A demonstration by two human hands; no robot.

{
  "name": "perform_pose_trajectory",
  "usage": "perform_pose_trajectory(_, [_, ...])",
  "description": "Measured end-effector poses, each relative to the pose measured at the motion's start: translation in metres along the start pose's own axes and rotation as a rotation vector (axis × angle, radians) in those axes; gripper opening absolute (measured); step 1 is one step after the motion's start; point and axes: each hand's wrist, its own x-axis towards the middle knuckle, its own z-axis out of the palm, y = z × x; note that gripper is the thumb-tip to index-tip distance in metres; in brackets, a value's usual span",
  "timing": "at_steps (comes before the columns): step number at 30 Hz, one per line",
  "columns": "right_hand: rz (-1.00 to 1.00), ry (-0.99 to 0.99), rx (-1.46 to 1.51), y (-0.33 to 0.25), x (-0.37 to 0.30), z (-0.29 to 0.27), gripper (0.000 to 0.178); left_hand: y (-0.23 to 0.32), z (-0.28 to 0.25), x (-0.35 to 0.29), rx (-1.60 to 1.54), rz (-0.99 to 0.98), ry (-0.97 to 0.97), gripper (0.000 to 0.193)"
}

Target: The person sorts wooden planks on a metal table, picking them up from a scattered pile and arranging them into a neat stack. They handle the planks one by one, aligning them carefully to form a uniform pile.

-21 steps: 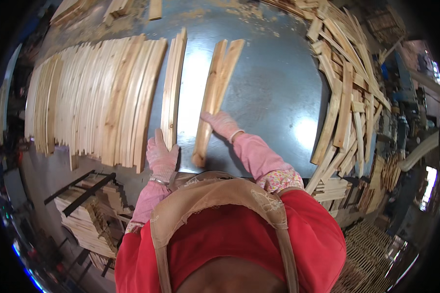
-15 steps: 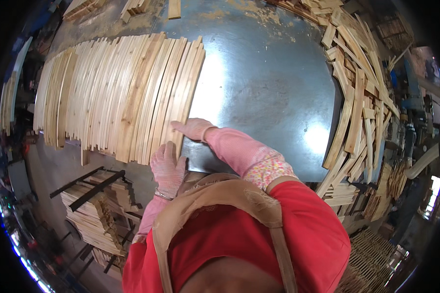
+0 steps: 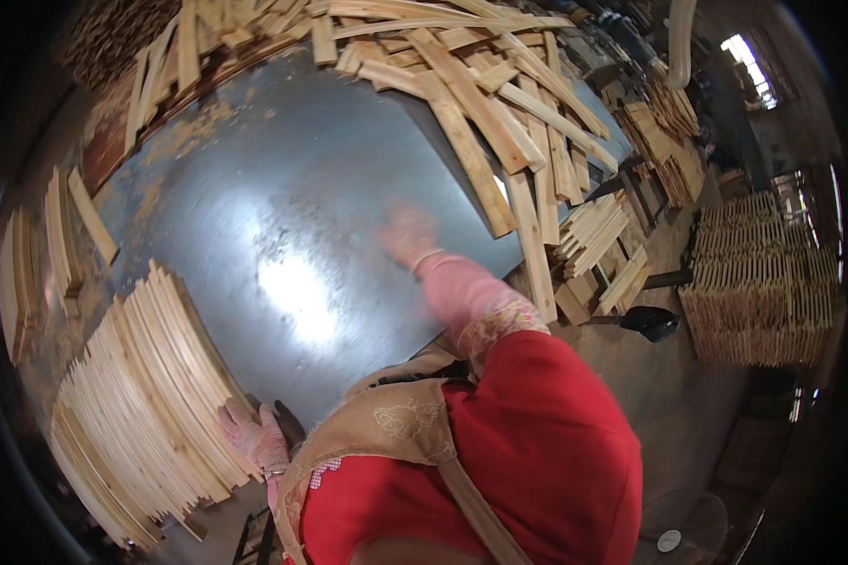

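Observation:
My left hand (image 3: pixel 253 439), in a pale pink knitted glove, rests at the near end of a row of long wooden slats (image 3: pixel 151 395). Its fingers are spread against the slats' right edge and hold nothing that I can see. The slats lie side by side in a tight row at the lower left of the dark metal table (image 3: pixel 339 169). Over the middle of that table hovers my right hand (image 3: pixel 410 235), also gloved. Motion smears its fingers, and I cannot make out anything in them. The nearest wood to it is a loose board (image 3: pixel 466 155) on the far pile.
A jumbled heap of boards (image 3: pixel 537 141) borders the table's far and right sides. Shorter bundles (image 3: pixel 61 235) lie at the far left. To the right stand a small stack of slats (image 3: pixel 594 231) and a tall slatted stack (image 3: pixel 763 282). Sawdust dots the tabletop.
The view has swung to the right. My right hand has left the slat row and reached out over the table towards the board heap. My left hand stays at the row's near end.

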Motion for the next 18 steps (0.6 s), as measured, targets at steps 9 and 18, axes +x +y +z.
perform_pose_trajectory(9, [0.263, -0.184, 0.411, 0.179, 0.041, -0.059, 0.065, 0.305, 0.093, 0.018, -0.997, 0.105, -0.695, 0.068])
perform_pose_trajectory(18, [0.012, 0.191, -0.292, 0.287, 0.13, -0.139, 0.094, 0.431, 0.153, 0.009, -1.105, -0.357, -0.942, 0.059])
